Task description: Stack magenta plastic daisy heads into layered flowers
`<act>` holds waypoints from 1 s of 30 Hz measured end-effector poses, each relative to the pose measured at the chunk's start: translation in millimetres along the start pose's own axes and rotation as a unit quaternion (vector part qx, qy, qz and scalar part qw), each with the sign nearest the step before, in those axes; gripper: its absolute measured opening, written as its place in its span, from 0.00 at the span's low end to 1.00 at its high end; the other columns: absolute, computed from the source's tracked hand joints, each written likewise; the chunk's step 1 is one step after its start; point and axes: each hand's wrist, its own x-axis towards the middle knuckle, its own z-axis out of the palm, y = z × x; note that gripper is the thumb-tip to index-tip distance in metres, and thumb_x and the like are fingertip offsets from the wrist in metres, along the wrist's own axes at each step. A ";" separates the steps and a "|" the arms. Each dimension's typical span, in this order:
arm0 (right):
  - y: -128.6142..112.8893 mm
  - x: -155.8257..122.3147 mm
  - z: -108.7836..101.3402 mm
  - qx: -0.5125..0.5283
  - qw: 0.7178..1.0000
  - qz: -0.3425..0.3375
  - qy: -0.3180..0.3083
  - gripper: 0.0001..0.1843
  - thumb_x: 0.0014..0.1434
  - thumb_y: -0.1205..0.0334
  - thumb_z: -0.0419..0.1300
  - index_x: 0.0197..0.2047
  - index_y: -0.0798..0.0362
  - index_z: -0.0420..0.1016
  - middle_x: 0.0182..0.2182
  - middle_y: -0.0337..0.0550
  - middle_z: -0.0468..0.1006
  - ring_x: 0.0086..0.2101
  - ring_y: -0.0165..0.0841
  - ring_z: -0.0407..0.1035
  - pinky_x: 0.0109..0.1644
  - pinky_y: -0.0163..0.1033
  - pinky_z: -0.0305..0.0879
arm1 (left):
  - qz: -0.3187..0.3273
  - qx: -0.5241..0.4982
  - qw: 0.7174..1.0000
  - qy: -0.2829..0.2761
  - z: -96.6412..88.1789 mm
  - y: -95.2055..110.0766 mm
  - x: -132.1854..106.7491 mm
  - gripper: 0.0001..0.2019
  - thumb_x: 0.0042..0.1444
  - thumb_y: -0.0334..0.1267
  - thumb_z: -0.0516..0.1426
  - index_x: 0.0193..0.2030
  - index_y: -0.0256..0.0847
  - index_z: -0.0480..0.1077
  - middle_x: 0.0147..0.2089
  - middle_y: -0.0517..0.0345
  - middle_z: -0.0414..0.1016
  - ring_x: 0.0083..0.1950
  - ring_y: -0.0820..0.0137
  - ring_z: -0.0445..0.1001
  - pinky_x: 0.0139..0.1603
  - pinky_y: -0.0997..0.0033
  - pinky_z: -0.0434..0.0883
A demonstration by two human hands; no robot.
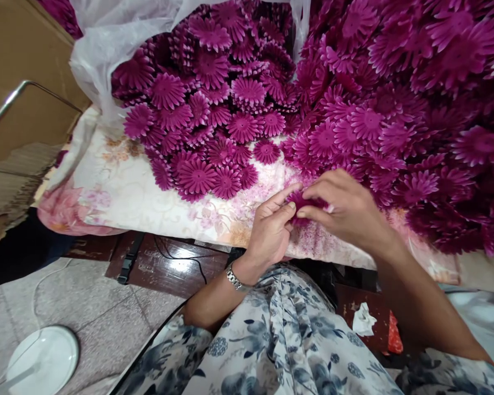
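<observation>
No lettering, label, brand name, number or sign can be read anywhere in this view. The floral-printed cloth left of the grip carries only a pattern of blossoms, and the wristwatch below the grip shows no dial to read.

Flower heaps ahead; cloth leftward bare.
</observation>
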 end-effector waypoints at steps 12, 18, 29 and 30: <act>10.2 4.7 8.9 -0.120 0.984 0.052 0.125 0.13 0.62 0.64 0.52 0.25 0.50 0.66 0.22 0.41 0.68 0.27 0.33 0.61 0.34 0.41 0.59 | 0.035 0.006 0.999 -0.003 2.1 -1.9 1.0 0.14 0.42 0.29 0.63 0.39 0.40 0.79 0.29 0.59 0.77 0.27 0.79 0.65 0.35 0.76 0.65; 11.2 11.7 -16.3 -0.050 0.997 0.029 0.057 0.07 0.59 0.61 0.58 0.30 0.52 0.70 0.26 0.41 0.73 0.29 0.32 0.65 0.35 0.38 0.62 | 0.022 0.005 1.000 0.019 1.8 1.2 -0.3 0.15 0.44 0.29 0.62 0.41 0.40 0.78 0.24 0.62 0.72 0.25 0.79 0.61 0.28 0.78 0.59; 16.8 3.5 -1.8 -0.143 0.984 0.058 0.086 0.14 0.62 0.59 0.53 0.25 0.51 0.69 0.23 0.43 0.72 0.28 0.34 0.64 0.35 0.41 0.59 | 0.033 0.030 0.998 0.039 1.8 0.4 1.3 0.10 0.44 0.28 0.60 0.33 0.39 0.80 0.23 0.60 0.74 0.24 0.79 0.60 0.31 0.75 0.61; 26.5 6.6 -12.9 -0.206 0.967 0.101 0.110 0.15 0.62 0.57 0.53 0.26 0.51 0.71 0.24 0.46 0.73 0.30 0.36 0.65 0.36 0.44 0.59 | 0.032 0.030 0.999 0.030 1.9 0.9 0.6 0.10 0.44 0.29 0.60 0.34 0.39 0.80 0.25 0.59 0.75 0.25 0.78 0.62 0.33 0.75 0.63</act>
